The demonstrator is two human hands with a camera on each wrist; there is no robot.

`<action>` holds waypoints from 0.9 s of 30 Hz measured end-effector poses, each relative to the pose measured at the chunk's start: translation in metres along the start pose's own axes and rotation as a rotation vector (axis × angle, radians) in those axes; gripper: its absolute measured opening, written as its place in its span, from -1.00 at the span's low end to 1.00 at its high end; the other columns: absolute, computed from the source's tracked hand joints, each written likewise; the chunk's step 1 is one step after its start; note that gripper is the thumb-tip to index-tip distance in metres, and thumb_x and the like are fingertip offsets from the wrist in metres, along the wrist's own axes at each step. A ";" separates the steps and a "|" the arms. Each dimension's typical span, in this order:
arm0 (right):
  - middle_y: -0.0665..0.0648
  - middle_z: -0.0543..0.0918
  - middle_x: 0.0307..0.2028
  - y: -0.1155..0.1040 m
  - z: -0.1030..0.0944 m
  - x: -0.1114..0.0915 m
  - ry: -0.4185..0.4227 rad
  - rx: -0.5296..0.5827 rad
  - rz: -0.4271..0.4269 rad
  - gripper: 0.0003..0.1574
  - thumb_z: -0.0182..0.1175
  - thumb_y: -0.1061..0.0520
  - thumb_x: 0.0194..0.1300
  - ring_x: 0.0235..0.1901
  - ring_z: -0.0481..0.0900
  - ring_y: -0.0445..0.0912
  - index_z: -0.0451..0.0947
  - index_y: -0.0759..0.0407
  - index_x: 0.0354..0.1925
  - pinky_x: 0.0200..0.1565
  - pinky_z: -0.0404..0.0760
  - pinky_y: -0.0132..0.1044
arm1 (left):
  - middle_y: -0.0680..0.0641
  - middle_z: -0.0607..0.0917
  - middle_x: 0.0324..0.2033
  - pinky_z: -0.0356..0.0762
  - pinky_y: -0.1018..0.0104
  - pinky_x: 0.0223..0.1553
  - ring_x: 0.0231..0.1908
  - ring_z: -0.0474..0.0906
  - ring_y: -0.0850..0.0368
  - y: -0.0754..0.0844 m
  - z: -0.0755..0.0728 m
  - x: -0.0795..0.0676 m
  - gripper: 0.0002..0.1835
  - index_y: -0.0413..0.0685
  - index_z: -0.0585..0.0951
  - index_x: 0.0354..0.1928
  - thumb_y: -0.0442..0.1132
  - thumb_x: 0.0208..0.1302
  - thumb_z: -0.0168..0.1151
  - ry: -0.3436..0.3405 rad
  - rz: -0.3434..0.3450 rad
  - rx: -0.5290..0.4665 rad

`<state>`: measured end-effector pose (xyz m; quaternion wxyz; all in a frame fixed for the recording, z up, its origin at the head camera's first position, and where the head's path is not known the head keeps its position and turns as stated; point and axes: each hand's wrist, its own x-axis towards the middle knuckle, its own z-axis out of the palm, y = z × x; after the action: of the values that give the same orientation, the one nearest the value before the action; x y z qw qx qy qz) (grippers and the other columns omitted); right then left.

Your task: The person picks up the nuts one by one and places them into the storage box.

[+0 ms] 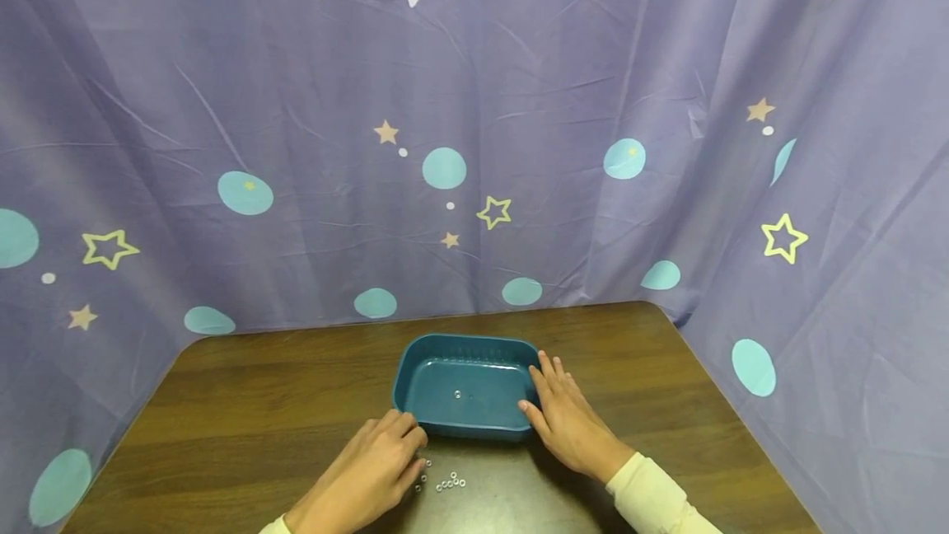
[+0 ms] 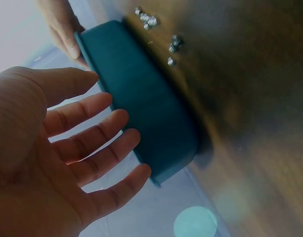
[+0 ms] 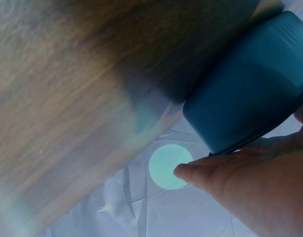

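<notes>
A teal plastic bin [image 1: 474, 428] stands on the table, with one small shiny ring [image 1: 457, 394] lying inside. In front of it, several small silvery rings [image 1: 450, 484] lie loose on the wood; they look like metal nuts. My left hand [image 1: 374, 464] is at the bin's front left corner, fingers spread and slightly bent, holding nothing; the left wrist view shows the fingertips [image 2: 119, 118] close to the bin's rim. Along the right rim lies my right hand [image 1: 571, 423], its fingers outstretched and the thumb over the bin's inside. Whether the thumb presses the wall is unclear.
The brown wooden table [image 1: 296, 386] has rounded back corners. A purple curtain [image 1: 334, 229] with stars and dots hangs behind the table and along both sides.
</notes>
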<state>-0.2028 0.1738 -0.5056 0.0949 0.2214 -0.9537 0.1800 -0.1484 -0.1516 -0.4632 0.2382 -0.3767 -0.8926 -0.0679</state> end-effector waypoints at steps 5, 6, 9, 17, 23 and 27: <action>0.39 0.00 0.54 0.000 -0.002 0.001 0.008 0.001 0.005 -0.16 -0.08 -0.23 0.57 0.53 -0.07 0.24 0.18 0.33 0.49 0.43 0.12 0.18 | 0.20 0.43 -0.43 0.35 0.33 -0.42 -0.38 0.34 0.23 0.004 0.007 -0.001 -0.77 0.12 0.56 -0.40 -0.16 0.05 0.50 0.010 0.025 -0.008; 0.39 0.00 0.54 0.000 -0.002 0.001 0.009 -0.001 0.003 -0.16 -0.07 -0.22 0.57 0.53 -0.06 0.25 0.18 0.34 0.49 0.43 0.12 0.18 | 0.19 0.43 -0.43 0.32 0.34 -0.42 -0.38 0.33 0.23 0.005 0.008 0.000 -0.77 0.11 0.56 -0.39 -0.16 0.05 0.50 0.005 0.030 -0.012; 0.40 -0.01 0.54 0.000 -0.001 0.001 0.005 -0.005 0.002 -0.14 -0.11 -0.25 0.57 0.53 -0.07 0.25 0.17 0.34 0.49 0.43 0.12 0.18 | 0.18 0.43 -0.44 0.26 0.38 -0.43 -0.38 0.31 0.23 0.007 0.013 0.001 -0.78 0.10 0.57 -0.39 -0.16 0.07 0.50 -0.019 0.048 -0.023; 0.38 -0.02 0.55 0.001 0.001 0.001 0.003 -0.004 0.001 -0.11 -0.17 -0.30 0.57 0.53 -0.07 0.24 0.17 0.33 0.49 0.43 0.12 0.17 | 0.17 0.48 -0.43 0.42 0.28 -0.36 -0.34 0.39 0.21 0.017 0.024 0.010 -0.84 0.10 0.60 -0.32 -0.10 0.19 0.43 -0.163 0.045 -0.056; 0.38 -0.03 0.55 0.001 0.001 0.001 0.005 -0.001 0.003 -0.13 -0.14 -0.27 0.57 0.53 -0.07 0.24 0.17 0.32 0.50 0.43 0.12 0.17 | 0.17 0.50 -0.41 0.40 0.30 -0.36 -0.33 0.40 0.22 0.024 0.035 0.014 -0.86 0.11 0.62 -0.30 -0.08 0.23 0.40 -0.208 0.075 -0.060; 0.38 -0.02 0.55 0.002 0.002 0.000 0.006 0.000 0.004 -0.12 -0.17 -0.30 0.57 0.53 -0.07 0.24 0.16 0.32 0.50 0.43 0.13 0.18 | 0.17 0.51 -0.41 0.38 0.32 -0.38 -0.34 0.41 0.22 0.026 0.041 0.016 -0.87 0.11 0.62 -0.31 -0.10 0.21 0.41 -0.214 0.092 -0.058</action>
<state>-0.2035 0.1751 -0.5078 0.0973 0.2189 -0.9539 0.1808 -0.1550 -0.1109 -0.4931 0.1334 -0.4289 -0.8925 -0.0419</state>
